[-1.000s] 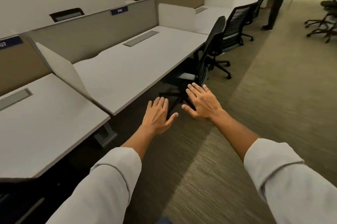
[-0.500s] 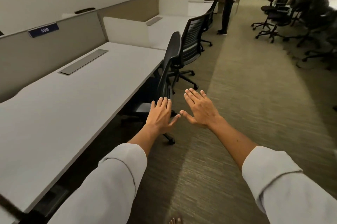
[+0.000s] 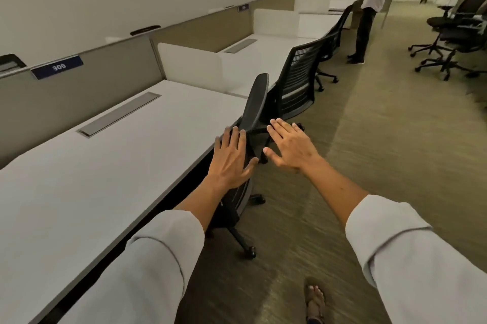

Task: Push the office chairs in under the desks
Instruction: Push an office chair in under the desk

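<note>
A black office chair [image 3: 254,102] stands edge-on at the front edge of the long white desk [image 3: 105,171], its backrest tall and thin from here. My left hand [image 3: 230,160] lies flat and spread over the lower backrest; whether it touches is unclear. My right hand [image 3: 290,146] hovers open just right of the chair, fingers apart, holding nothing. A second black mesh chair [image 3: 299,84] sits at the adjacent desk [image 3: 263,60] beyond. A third chair [image 3: 333,39] stands farther down the row.
White dividers [image 3: 189,65] separate the desks, backed by a beige partition [image 3: 118,60]. A person [image 3: 369,7] stands at the far end of the row. Several loose black chairs [image 3: 453,34] cluster at the right. Carpeted aisle runs between. My sandalled foot [image 3: 315,300] shows below.
I have walked closer to the nearest chair. Both hands have reached forward, and the left one now lies over its backrest.
</note>
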